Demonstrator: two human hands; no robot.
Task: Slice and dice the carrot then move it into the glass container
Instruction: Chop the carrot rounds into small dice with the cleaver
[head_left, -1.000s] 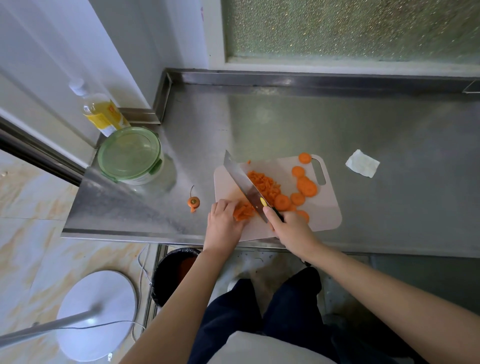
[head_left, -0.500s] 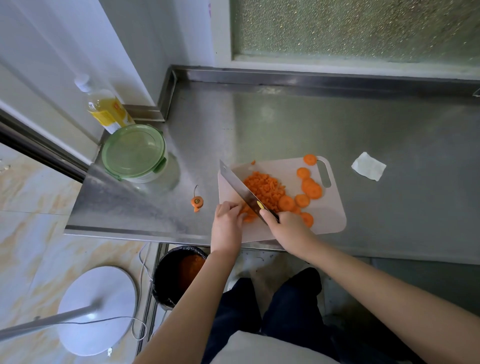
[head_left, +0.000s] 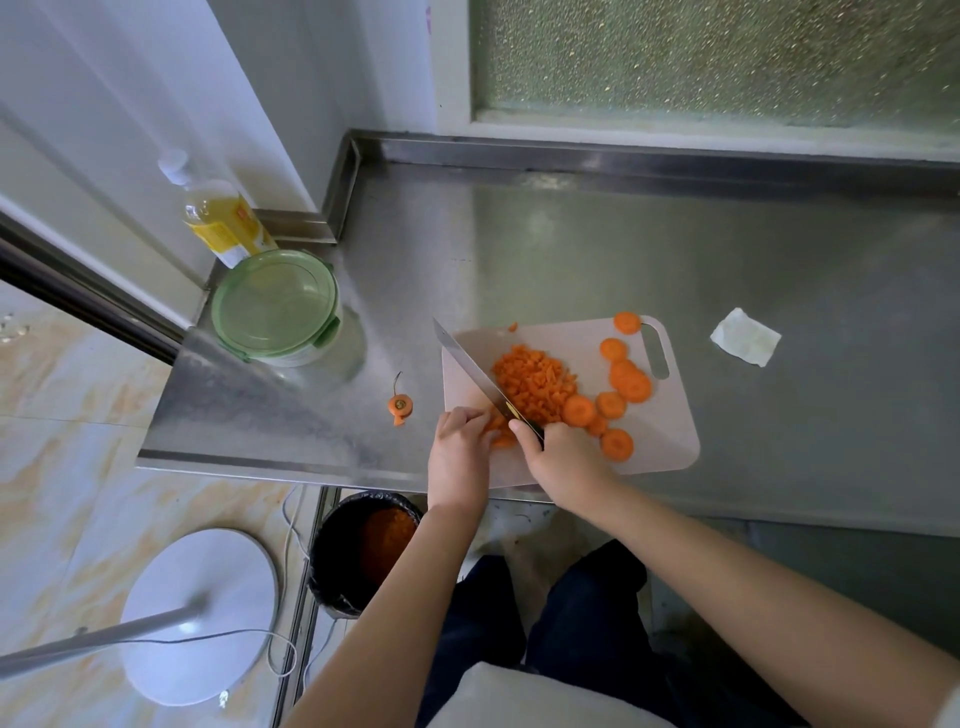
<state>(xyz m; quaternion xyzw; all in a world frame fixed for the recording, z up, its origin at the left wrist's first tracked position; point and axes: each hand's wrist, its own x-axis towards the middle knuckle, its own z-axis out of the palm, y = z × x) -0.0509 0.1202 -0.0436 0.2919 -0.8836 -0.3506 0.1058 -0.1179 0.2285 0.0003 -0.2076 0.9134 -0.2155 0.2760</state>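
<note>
A pale cutting board (head_left: 670, 441) lies at the steel counter's front edge. A heap of diced carrot (head_left: 535, 382) covers its middle, and several round carrot slices (head_left: 629, 383) lie to the right. My right hand (head_left: 566, 460) grips the handle of a cleaver (head_left: 470, 366), whose blade angles up and left beside the heap. My left hand (head_left: 460, 454) holds down a few carrot pieces (head_left: 497, 434) at the board's near left corner, fingers curled on them. The glass container (head_left: 278, 312) stands at the counter's left with its green lid on.
A cut carrot top (head_left: 400, 404) lies on the counter left of the board. An oil bottle (head_left: 221, 215) stands behind the container. A folded paper towel (head_left: 745, 343) lies to the right. A black bin (head_left: 363, 551) and a white fan base (head_left: 200, 613) stand on the floor.
The cleaver has shifted a little between cuts beside my left fingers, and the diced heap has spread wider. Both hands stay at the board's near left corner.
</note>
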